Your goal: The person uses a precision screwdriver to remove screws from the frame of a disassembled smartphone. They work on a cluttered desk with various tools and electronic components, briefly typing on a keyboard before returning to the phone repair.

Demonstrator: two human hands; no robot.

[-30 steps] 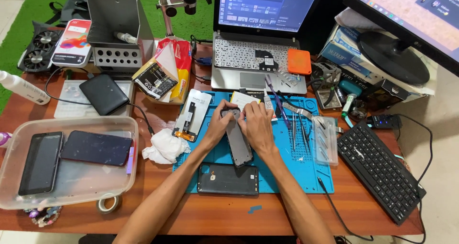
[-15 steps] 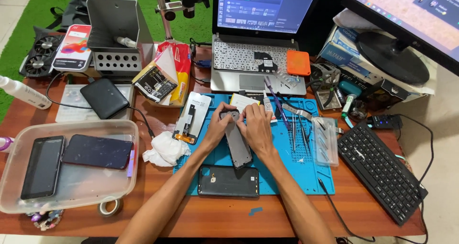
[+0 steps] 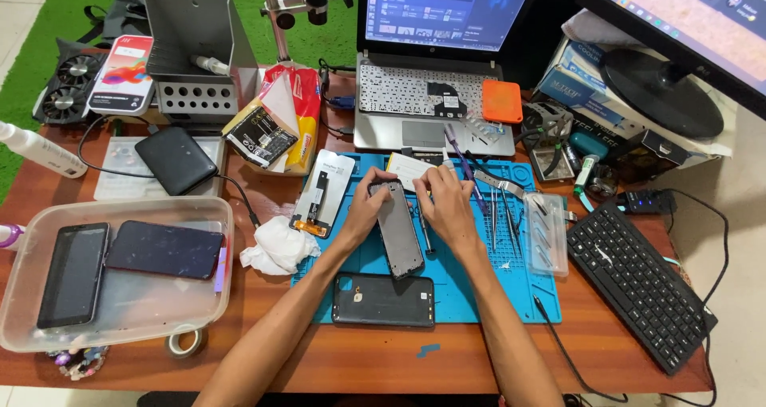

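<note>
Blue mat (image 3: 479,283): phone frame (image 3: 399,230) between left hand (image 3: 365,207), right hand (image 3: 444,203).

**A crowded repair bench**

A blue work mat (image 3: 479,287) covers the middle of the wooden desk (image 3: 263,351). On its near edge lies a dark phone back cover (image 3: 383,300); at its left edge, a white screen panel (image 3: 323,191) beside a crumpled white cloth (image 3: 275,246). To the left sits a clear plastic tray (image 3: 120,315) holding two dark phones — side by side. Behind it, a black hard drive (image 3: 175,160) and a grey metal rack (image 3: 191,52). An open laptop (image 3: 435,96) stands at the back, an orange case (image 3: 503,101) on it. To the right — tweezers (image 3: 499,203), a black keyboard (image 3: 646,283) and a monitor (image 3: 678,32).
</note>
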